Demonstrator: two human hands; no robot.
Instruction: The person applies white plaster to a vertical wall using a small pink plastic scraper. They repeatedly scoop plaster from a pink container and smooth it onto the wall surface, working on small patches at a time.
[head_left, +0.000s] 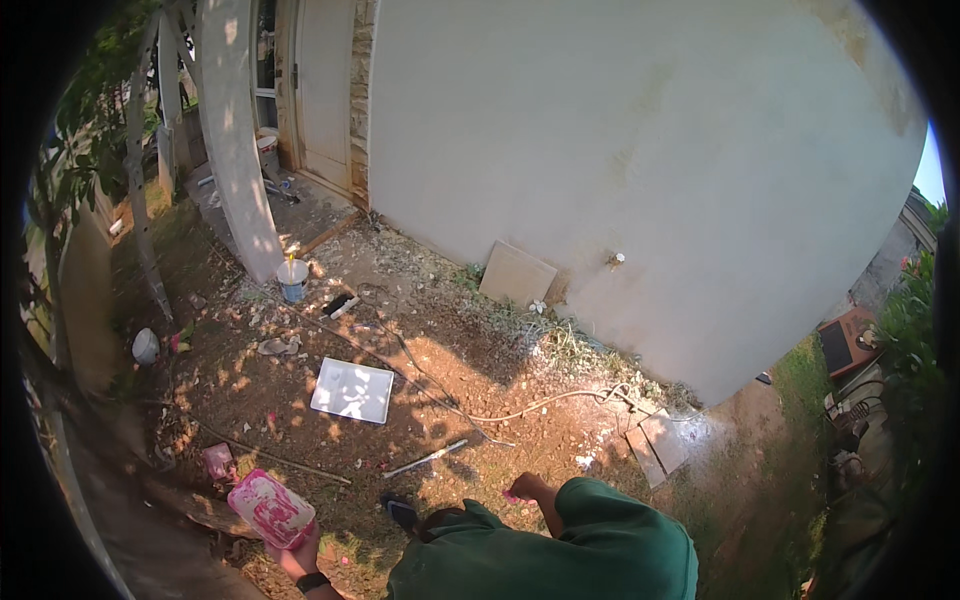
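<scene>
Left hand point(300, 553), with a dark band at its wrist, has its grip closed on the lower edge of a rectangular board point(271, 509) smeared with pink paint. That board is held tilted above the bare ground, at the lower left of the view. Right hand point(527, 489) is low over the soil, near a small pink object point(513, 497); whether its grip is closed cannot be determined. Green trouser legs point(590, 545) fill the lower centre. A white square tile point(352, 390) lies flat on the earth, well apart from both hands. A thin metal bar point(426, 459) lies between that tile and the right hand. A small bucket point(292, 279) stands beside the pillar point(238, 140).
</scene>
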